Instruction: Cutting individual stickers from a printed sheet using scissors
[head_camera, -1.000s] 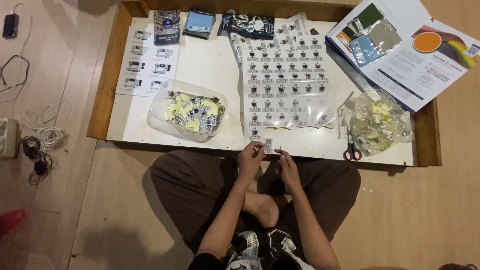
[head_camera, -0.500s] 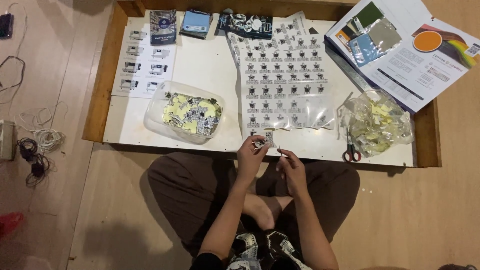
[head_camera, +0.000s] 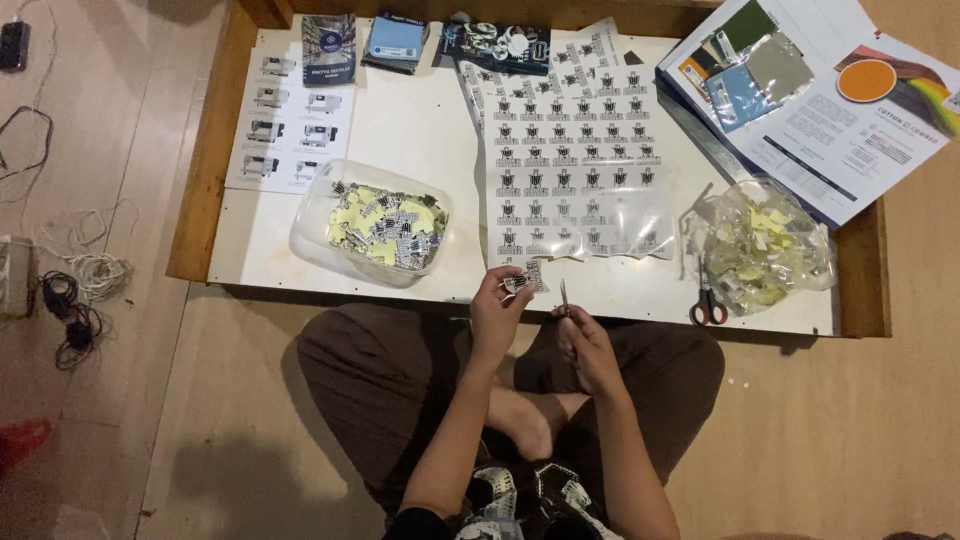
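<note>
My left hand (head_camera: 498, 312) pinches a small printed sticker (head_camera: 521, 282) at the near edge of the low white table (head_camera: 420, 130). My right hand (head_camera: 582, 340) grips thin metal tweezers (head_camera: 564, 297), tips pointing up, a short gap right of the sticker. Just beyond both hands lies a clear sheet of several rows of the same stickers (head_camera: 575, 165). A clear plastic tub (head_camera: 370, 222) with peeled stickers and yellow backing bits sits to the left of my hands.
A crumpled clear bag of yellow scraps (head_camera: 765, 245) and red-handled scissors (head_camera: 706, 300) lie at the right. Booklets and colour swatches (head_camera: 810, 90) overhang the far right corner. Packets (head_camera: 328, 48) line the far edge. Cables (head_camera: 70, 290) lie on the floor at left.
My hands stay at the table's near edge; the left one has lifted the sticker slightly and the right hand with the tweezers has moved a little apart from it.
</note>
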